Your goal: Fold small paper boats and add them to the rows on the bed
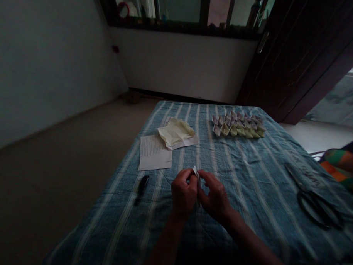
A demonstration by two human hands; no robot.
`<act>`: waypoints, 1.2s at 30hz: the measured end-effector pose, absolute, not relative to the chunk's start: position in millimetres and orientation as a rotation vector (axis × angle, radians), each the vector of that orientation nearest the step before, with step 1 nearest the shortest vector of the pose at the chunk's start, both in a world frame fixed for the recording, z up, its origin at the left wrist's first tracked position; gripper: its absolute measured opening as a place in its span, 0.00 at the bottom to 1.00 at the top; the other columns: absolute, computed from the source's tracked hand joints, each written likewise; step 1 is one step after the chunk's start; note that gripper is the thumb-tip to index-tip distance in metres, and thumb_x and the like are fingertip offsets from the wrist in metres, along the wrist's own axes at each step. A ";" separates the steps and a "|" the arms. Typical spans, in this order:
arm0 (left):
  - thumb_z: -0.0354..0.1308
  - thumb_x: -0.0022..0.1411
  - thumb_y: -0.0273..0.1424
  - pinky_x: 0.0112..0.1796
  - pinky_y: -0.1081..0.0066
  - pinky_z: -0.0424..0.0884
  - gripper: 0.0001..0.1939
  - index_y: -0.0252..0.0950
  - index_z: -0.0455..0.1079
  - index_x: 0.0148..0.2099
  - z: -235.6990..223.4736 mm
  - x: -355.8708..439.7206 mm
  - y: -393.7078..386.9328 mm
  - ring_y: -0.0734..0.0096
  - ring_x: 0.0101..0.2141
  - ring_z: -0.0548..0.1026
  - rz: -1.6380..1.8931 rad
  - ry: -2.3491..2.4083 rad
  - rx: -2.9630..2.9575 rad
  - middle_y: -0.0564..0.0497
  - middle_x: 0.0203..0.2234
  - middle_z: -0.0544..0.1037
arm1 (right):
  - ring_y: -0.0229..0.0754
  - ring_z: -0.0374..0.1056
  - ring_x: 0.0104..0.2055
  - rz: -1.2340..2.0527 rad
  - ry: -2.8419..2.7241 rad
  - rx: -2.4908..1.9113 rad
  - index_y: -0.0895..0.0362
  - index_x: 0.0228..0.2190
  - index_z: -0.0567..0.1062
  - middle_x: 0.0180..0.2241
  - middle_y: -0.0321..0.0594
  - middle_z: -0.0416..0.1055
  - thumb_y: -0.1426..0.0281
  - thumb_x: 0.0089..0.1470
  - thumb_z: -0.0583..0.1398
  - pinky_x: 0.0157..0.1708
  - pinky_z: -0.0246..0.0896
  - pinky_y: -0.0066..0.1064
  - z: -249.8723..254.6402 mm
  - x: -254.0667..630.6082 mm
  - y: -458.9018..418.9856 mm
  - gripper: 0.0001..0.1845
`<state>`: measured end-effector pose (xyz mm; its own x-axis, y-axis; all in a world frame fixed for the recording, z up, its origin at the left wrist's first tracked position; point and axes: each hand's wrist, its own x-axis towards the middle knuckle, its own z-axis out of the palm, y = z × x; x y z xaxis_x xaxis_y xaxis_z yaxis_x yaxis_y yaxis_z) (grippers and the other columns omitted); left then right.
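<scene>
Both of my hands meet over the middle of a blue striped cloth (253,176) that covers a table. My left hand (183,196) and my right hand (215,197) are closed in a pinch on a small folded piece of white paper (195,171), which sticks up between the fingertips. At the far side of the cloth lie several small folded paper shapes (238,125) in rows, white and pale yellow. Left of them sits a crumpled yellowish sheet (176,131) on a white sheet, with a printed white page (153,152) beside it.
A dark pen (141,186) lies on the cloth left of my hands. Black scissors (314,201) lie near the right edge. A colourful cloth (344,169) shows at the far right. Bare floor (64,163) spreads to the left; a dark door (301,54) stands behind.
</scene>
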<state>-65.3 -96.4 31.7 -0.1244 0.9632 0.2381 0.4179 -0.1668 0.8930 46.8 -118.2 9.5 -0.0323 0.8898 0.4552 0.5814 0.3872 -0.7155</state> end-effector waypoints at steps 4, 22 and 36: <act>0.49 0.59 0.29 0.39 0.71 0.71 0.10 0.37 0.72 0.32 27.4 -64.2 -96.7 0.66 0.35 0.75 1.352 1.538 1.765 0.47 0.32 0.78 | 0.45 0.72 0.38 0.308 -1.751 -1.430 0.53 0.43 0.74 0.37 0.45 0.75 0.73 0.57 0.51 0.38 0.66 0.34 9.0 46.2 -117.2 0.16; 0.53 0.60 0.29 0.46 0.66 0.73 0.08 0.34 0.73 0.38 24.6 -66.7 -100.7 0.64 0.42 0.77 1.415 1.425 2.019 0.43 0.39 0.78 | 0.37 0.66 0.24 0.717 -1.706 -1.375 0.56 0.30 0.78 0.21 0.35 0.72 0.67 0.56 0.53 0.26 0.58 0.26 22.9 67.8 -104.4 0.14; 0.55 0.59 0.27 0.38 0.68 0.75 0.06 0.35 0.73 0.37 30.2 -64.2 -103.8 0.67 0.35 0.78 1.280 1.384 1.856 0.48 0.33 0.79 | 0.39 0.69 0.26 0.402 -1.602 -1.602 0.58 0.31 0.76 0.25 0.39 0.74 0.64 0.51 0.60 0.28 0.58 0.27 16.3 69.6 -105.1 0.10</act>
